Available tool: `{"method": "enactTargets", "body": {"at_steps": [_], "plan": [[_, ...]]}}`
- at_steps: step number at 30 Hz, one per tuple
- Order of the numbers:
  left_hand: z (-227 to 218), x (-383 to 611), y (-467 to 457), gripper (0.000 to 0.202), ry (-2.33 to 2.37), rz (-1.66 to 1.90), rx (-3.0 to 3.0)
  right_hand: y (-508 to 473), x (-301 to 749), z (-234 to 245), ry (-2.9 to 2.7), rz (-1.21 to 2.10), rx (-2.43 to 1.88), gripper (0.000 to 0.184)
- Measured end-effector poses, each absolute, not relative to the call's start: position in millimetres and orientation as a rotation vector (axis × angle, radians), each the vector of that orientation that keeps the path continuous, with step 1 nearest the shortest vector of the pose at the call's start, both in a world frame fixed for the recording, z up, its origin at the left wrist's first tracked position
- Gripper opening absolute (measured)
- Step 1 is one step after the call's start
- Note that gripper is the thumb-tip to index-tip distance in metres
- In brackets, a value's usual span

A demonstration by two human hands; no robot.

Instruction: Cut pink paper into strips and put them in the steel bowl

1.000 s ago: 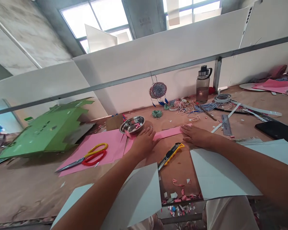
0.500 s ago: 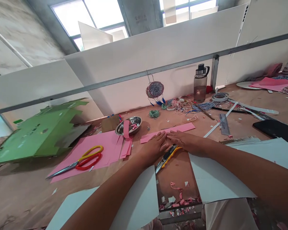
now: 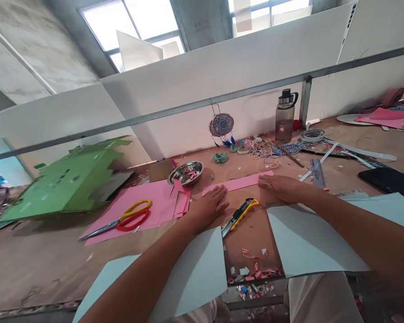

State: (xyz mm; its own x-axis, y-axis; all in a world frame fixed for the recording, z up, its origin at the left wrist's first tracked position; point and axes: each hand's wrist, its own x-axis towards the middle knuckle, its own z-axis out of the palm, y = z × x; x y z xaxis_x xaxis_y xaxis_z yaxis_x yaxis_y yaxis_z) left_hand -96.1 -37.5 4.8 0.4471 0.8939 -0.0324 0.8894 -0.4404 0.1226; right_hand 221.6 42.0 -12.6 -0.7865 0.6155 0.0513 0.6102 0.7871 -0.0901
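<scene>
Pressing down, left hand (image 3: 208, 207) and right hand (image 3: 281, 188) flatten the pink strip (image 3: 242, 181) on the worktop (image 3: 252, 233), grips wide, empty.

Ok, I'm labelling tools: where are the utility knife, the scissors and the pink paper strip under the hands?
utility knife (image 3: 239, 216): head view, middle of its yellow-and-black body.
scissors (image 3: 117, 223): head view, where the handles meet the blades.
pink paper strip (image 3: 243, 181): head view, its bare middle stretch.
</scene>
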Motion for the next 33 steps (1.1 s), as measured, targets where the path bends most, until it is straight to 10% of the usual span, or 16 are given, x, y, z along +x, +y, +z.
{"method": "enactTargets", "body": {"at_steps": [8, 27, 33], "plan": [[-6, -87, -32, 0.058, 1.592, 0.084, 2.614, 19, 148, -1, -2.856, 0.161, -0.6, 0.041], [4, -91, -39, 0.059, 1.663, 0.049, 2.581, 27, 227, 37, -2.63, 0.481, -1.589, 0.075], [1, -87, -38, 0.05, 1.671, 0.119, 2.653, 24, 190, 27, -2.652, 0.237, -1.093, 0.048]]}}
